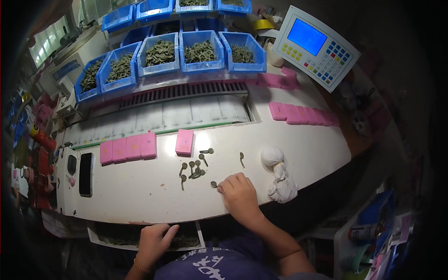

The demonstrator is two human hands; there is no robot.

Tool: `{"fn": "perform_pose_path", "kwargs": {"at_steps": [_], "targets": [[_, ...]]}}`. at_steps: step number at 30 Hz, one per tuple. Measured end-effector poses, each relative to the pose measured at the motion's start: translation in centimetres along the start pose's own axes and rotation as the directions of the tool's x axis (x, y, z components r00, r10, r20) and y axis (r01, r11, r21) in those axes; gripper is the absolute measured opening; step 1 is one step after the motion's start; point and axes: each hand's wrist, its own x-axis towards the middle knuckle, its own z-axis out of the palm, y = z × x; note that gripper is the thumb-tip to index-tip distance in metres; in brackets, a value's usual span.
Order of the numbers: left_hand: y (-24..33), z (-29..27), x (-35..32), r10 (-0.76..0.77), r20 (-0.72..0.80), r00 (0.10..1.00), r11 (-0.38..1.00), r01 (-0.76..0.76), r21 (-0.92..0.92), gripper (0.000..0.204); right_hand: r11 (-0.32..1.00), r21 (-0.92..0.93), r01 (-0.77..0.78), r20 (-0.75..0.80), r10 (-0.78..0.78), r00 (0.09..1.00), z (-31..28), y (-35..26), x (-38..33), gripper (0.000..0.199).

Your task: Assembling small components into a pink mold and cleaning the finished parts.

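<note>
My right hand (239,196) rests on the white worktop, its fingertips pinching a small dark-green piece with a round ridged head (213,184). To its left lies a loose cluster of similar green pieces (197,169), each with a round head and thin stem. A single such piece (241,159) lies apart, beyond my right hand. My left hand (156,239) is at the table's front edge, over an open drawer (201,233) of dark-green bits; its thumb stands away from its bent fingers, and nothing shows in it. A knotted white cloth pouch (280,175) sits to the right.
Pink blocks stand in a left row (127,149), singly (185,142), and in a right row (303,114). Blue bins (200,66) of green pieces line the back. A keypad console with a blue screen (317,49) stands back right; a black phone (86,175) lies left.
</note>
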Motion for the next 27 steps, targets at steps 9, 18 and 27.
{"fn": "perform_pose_path", "kwargs": {"at_steps": [9,18,27], "targets": [[5.1,2.8,4.7,0.17,0.184,0.968,0.514,0.072,-0.855,0.035,-0.122,0.916,-0.383,0.397,0.124,0.909,0.5,-4.1,-1.4,0.016],[4.1,1.9,4.5,0.172,0.157,0.973,0.514,0.047,-0.856,0.024,-0.055,0.943,-0.329,0.334,0.193,0.923,0.6,-4.9,-1.4,0.016],[4.8,1.7,4.6,0.184,0.228,0.956,0.398,0.139,-0.907,0.02,-0.28,0.886,-0.37,0.438,0.242,0.866,0.8,-4.6,-1.6,0.015]]}}
